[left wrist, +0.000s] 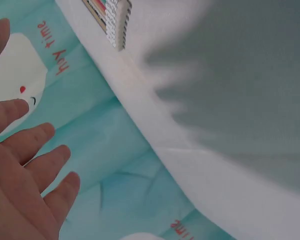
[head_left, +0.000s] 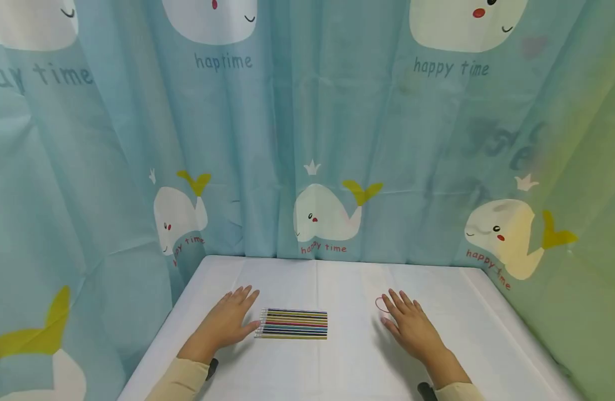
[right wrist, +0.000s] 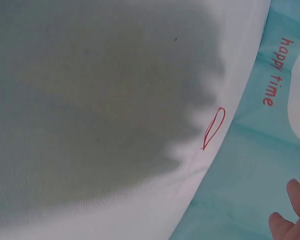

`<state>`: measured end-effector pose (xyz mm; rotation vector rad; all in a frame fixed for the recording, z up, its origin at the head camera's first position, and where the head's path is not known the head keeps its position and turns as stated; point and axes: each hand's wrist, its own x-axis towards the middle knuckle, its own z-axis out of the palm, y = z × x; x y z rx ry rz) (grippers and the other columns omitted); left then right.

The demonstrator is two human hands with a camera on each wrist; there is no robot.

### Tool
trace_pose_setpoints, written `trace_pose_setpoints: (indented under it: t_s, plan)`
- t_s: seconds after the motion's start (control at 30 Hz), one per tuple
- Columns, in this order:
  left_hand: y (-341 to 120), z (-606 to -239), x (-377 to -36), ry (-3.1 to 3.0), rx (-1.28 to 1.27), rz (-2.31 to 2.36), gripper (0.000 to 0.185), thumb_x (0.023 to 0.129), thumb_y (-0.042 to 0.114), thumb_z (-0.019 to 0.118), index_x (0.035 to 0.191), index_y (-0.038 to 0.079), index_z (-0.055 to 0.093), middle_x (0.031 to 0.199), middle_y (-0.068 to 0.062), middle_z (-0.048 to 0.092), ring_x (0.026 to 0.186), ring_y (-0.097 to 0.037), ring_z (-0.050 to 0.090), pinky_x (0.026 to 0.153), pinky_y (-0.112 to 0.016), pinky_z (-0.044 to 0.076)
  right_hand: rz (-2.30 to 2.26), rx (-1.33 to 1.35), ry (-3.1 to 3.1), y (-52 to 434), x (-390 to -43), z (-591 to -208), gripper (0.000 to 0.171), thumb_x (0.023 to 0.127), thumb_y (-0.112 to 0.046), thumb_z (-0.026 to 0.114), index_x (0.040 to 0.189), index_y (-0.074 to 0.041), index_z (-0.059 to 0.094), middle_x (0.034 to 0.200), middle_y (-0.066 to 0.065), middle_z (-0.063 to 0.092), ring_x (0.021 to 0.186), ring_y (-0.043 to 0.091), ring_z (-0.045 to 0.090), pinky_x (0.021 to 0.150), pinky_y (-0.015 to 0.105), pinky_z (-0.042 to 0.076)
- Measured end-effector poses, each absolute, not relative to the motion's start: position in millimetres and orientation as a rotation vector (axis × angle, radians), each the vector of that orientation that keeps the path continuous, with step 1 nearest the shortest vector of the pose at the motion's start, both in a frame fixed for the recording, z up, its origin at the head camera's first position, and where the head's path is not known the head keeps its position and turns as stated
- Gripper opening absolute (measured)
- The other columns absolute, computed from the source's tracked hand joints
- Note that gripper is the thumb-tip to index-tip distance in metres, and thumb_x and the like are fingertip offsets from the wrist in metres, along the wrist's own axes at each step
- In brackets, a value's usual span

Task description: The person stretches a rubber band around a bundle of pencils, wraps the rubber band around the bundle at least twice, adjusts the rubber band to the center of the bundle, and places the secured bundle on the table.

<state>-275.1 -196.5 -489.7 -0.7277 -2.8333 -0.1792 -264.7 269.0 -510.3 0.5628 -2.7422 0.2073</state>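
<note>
From where I stand, nothing has been picked up yet. The left hand (head_left: pixel 227 323) lies flat on the white table (head_left: pixel 347 367), fingers straight and relaxed, grasping nothing; its fingertips rest just beside the left end of a row of pens (head_left: pixel 293 324). The pens lie side by side in a neat, flat band, running left to right, between the two hands and closer to the left one. They look like thin refills in several colours, though their tips are too small to make out.

The right hand (head_left: pixel 409 326) also rests palm down on the table, fingers spread and loose, holding nothing. Just at its fingertips, on the far side, lies a small red rubber band (head_left: pixel 382 304); from the head view I cannot tell whether a finger touches it or only comes near. In the right wrist view the rubber band (right wrist: pixel 213 128) lies as a narrow loop on the cloth, apart from the fingers (right wrist: pixel 290 210) at the picture's edge.

I judge the work to be at its very start: the pens are loose and unbundled, the band is lying slack and unstretched, and both hands are idle. Everything that involves pens and band together seems still to be done.

Behind the table hangs a blue curtain (head_left: pixel 307 139) printed with white whales.
</note>
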Motion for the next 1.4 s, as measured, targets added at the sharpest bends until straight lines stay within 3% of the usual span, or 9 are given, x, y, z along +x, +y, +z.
trace_pose_setpoints:
  t_s: [0.23,0.47,0.6,0.83,1.27,1.4]
  plan:
    - [-199,-496,-285,-2.819,-0.702,-0.204,0.068,0.09,0.043,0.065,0.141,0.001,0.048,0.142,-0.02,0.048,0.13,-0.039,0.044,0.104,-0.051,0.035,0.198,0.606,-2.762,254,-279,-508,0.061,0.097,-0.04,0.055,0.147,-0.007,0.042,0.152,0.014,0.037,0.139,0.039,0.03,0.107,0.06,0.025]
    - [-195,-507,-291,-2.884,-0.661,-0.177,0.069,0.088,0.046,0.066,0.14,0.003,0.05,0.139,-0.019,0.051,0.128,-0.038,0.046,0.104,-0.052,0.035,0.261,0.611,-2.883,242,-281,-510,0.078,0.092,-0.047,0.061,0.146,0.003,0.037,0.153,0.018,0.032,0.141,0.04,0.025,0.108,0.059,0.022]
    - [-189,-513,-291,-2.902,-0.672,-0.146,0.072,0.085,0.047,0.069,0.139,0.004,0.051,0.136,-0.018,0.053,0.125,-0.036,0.05,0.102,-0.051,0.037,0.27,0.618,-2.949,234,-283,-517,0.085,0.089,-0.053,0.062,0.148,0.001,0.034,0.155,0.015,0.03,0.142,0.038,0.024,0.11,0.057,0.02]
    - [-170,-519,-295,-2.895,-0.763,-0.14,0.075,0.08,0.049,0.073,0.135,0.002,0.054,0.129,-0.017,0.059,0.12,-0.032,0.054,0.1,-0.048,0.04,0.24,0.673,-2.933,218,-289,-525,0.086,0.084,-0.054,0.068,0.144,0.001,0.042,0.151,0.016,0.038,0.138,0.037,0.032,0.109,0.056,0.024]
    - [-149,-524,-301,-2.899,-0.845,-0.067,0.078,0.078,0.057,0.07,0.135,0.006,0.055,0.132,-0.014,0.055,0.12,-0.03,0.053,0.1,-0.046,0.04,0.222,0.857,-2.949,179,-305,-535,0.086,0.084,-0.06,0.062,0.146,-0.004,0.042,0.15,0.014,0.04,0.137,0.038,0.034,0.106,0.057,0.029]
    - [-145,-521,-302,-2.907,-0.866,-0.037,0.081,0.077,0.057,0.07,0.135,0.003,0.054,0.13,-0.014,0.056,0.119,-0.029,0.054,0.1,-0.045,0.041,0.202,0.899,-2.983,166,-311,-535,0.087,0.081,-0.057,0.067,0.146,-0.005,0.042,0.149,0.014,0.041,0.137,0.037,0.035,0.106,0.055,0.03]
